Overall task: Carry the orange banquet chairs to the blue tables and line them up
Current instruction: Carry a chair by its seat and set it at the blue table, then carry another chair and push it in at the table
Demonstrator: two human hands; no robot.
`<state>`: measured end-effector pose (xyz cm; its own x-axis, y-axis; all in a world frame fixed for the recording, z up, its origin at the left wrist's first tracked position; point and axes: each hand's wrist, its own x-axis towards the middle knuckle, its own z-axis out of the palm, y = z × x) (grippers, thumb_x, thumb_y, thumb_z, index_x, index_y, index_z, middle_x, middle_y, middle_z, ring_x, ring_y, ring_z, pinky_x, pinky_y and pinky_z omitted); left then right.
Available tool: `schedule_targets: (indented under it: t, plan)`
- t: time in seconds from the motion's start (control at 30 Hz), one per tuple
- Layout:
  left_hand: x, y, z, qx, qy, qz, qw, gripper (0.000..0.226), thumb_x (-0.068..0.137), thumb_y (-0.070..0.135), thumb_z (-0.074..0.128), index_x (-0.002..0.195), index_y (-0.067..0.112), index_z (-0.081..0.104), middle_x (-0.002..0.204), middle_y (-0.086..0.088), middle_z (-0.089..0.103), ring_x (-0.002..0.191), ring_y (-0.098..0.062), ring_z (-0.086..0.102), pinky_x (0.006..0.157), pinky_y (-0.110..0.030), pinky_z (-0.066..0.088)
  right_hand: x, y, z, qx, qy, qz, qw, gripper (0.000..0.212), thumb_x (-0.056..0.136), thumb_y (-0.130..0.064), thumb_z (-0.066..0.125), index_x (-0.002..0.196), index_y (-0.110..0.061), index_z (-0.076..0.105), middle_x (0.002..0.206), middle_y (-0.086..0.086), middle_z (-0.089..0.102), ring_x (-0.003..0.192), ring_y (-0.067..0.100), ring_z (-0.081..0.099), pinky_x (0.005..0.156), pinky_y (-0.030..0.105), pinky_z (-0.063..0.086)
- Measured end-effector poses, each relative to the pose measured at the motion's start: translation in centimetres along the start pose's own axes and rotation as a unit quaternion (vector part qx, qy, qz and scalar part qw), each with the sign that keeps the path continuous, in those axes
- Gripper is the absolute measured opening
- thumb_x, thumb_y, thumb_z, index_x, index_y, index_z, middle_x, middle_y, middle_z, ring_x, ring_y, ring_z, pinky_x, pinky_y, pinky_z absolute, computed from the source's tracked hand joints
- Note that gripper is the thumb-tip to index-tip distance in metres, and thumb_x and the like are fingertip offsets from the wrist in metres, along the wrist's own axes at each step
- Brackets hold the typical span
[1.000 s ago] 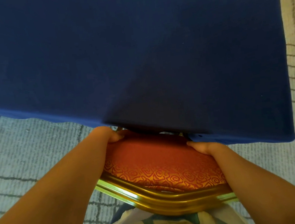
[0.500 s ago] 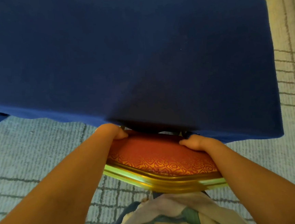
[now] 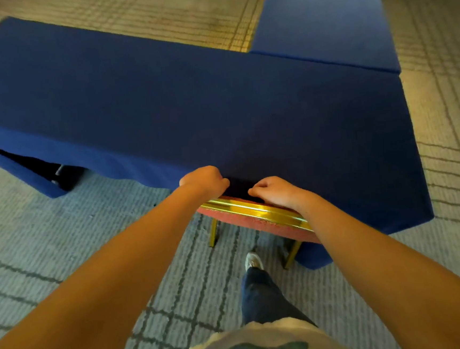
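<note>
Both hands grip a chair back at a blue table.

The left hand [image 3: 206,182] and right hand [image 3: 276,192] clench the gold top rail of the orange banquet chair [image 3: 257,216], tucked against the blue table [image 3: 161,102]; push evenly, keeping it square.

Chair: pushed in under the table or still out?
Mostly in: the chair shows only its gold top rail and two rear legs past the blue table skirt.
</note>
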<state>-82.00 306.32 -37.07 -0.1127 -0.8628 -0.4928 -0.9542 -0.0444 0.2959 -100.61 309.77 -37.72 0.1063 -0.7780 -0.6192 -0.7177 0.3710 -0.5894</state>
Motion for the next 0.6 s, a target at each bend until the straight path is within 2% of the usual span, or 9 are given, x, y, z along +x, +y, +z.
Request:
schedule_targets:
  t: [0.07,0.13,0.23,0.3,0.33,0.37,0.4,0.5,0.6]
  plan:
    - [-2.2,-1.1,-1.2,-0.018,0.028,0.009,0.999,0.026,0.089,0.036,0.045,0.074,0.017,0.056,0.075,-0.001,0.058,0.069,-0.023,0.054,0.059,-0.030,0.037,-1.4,-1.9,0.4,0.025,0.025,-0.031,0.999,0.051,0.095,-0.035,0.056,0.123,0.008,0.055,0.112,0.033,0.058,0.104,0.044,0.059,0.099,0.051,0.043]
    - [-4.4,-2.7,-2.0,-0.040,0.055,0.005,0.998,0.025,0.089,0.034,0.046,0.087,0.016,0.063,0.087,-0.001,0.064,0.074,-0.024,0.057,0.061,-0.031,0.040,-3.0,-3.9,1.2,0.041,0.049,-0.066,0.996,0.051,0.095,-0.029,0.056,0.124,0.011,0.050,0.126,0.035,0.050,0.118,0.049,0.049,0.100,0.056,0.041]
    - [-7.6,-5.3,-2.7,-0.077,0.100,-0.012,0.992,0.025,0.086,0.027,0.046,0.062,0.018,0.044,0.061,0.000,0.048,0.055,-0.021,0.037,0.052,-0.027,0.026,-5.1,-6.8,2.9,0.053,0.069,-0.110,0.990,0.044,0.094,-0.023,0.054,0.120,0.013,0.053,0.125,0.033,0.053,0.115,0.048,0.052,0.098,0.058,0.042]
    - [-9.6,-7.4,-2.9,-0.107,0.127,-0.023,0.986,0.032,0.084,0.024,0.046,0.057,0.020,0.031,0.054,0.001,0.033,0.052,-0.020,0.027,0.051,-0.027,0.018,-6.1,-8.5,4.5,0.044,0.072,-0.138,0.987,0.043,0.093,-0.021,0.053,0.118,0.014,0.051,0.123,0.034,0.054,0.124,0.040,0.035,0.095,0.061,0.041]
    - [-10.6,-8.6,-2.9,-0.122,0.141,-0.027,0.982,0.033,0.085,0.025,0.047,0.056,0.020,0.031,0.054,0.002,0.033,0.052,-0.019,0.028,0.050,-0.027,0.020,-6.4,-9.4,5.4,0.037,0.071,-0.152,0.985,0.042,0.092,-0.020,0.053,0.116,0.014,0.052,0.120,0.033,0.056,0.110,0.015,0.024,0.094,0.061,0.041]
    - [-11.7,-9.8,-2.9,-0.136,0.153,-0.033,0.978,0.033,0.085,0.027,0.048,0.056,0.020,0.033,0.054,0.002,0.035,0.052,-0.019,0.031,0.050,-0.027,0.023,-6.8,-10.4,6.4,0.029,0.071,-0.164,0.983,0.039,0.092,-0.019,0.054,0.114,0.012,0.056,0.120,0.031,0.058,0.123,0.043,0.037,0.095,0.059,0.043]
    - [-13.1,-11.4,-3.0,-0.152,0.164,-0.041,0.974,0.033,0.085,0.027,0.048,0.056,0.019,0.033,0.054,0.001,0.035,0.053,-0.019,0.032,0.051,-0.027,0.025,-7.1,-11.7,7.7,0.019,0.066,-0.178,0.982,0.036,0.092,-0.019,0.055,0.113,0.009,0.059,0.119,0.027,0.060,0.107,0.040,0.059,0.096,0.056,0.045]
    - [-15.8,-15.0,-3.0,-0.190,0.182,-0.055,0.963,0.032,0.084,0.028,0.048,0.058,0.017,0.035,0.055,0.000,0.036,0.056,-0.021,0.036,0.056,-0.035,0.032,-7.5,-14.7,10.8,-0.007,0.050,-0.203,0.978,0.032,0.091,-0.019,0.057,0.110,0.006,0.062,0.119,0.022,0.064,0.113,0.037,0.058,0.098,0.052,0.046]
    - [-18.3,-19.2,-3.5,-0.208,0.205,-0.106,0.951,0.024,0.086,0.032,0.051,0.075,0.014,0.064,0.073,0.000,0.062,0.073,-0.022,0.059,0.071,-0.036,0.050,-7.0,-18.0,14.2,-0.041,0.020,-0.236,0.971,0.027,0.091,-0.023,0.059,0.109,-0.004,0.067,0.118,0.013,0.067,0.112,0.028,0.061,0.098,0.043,0.048]
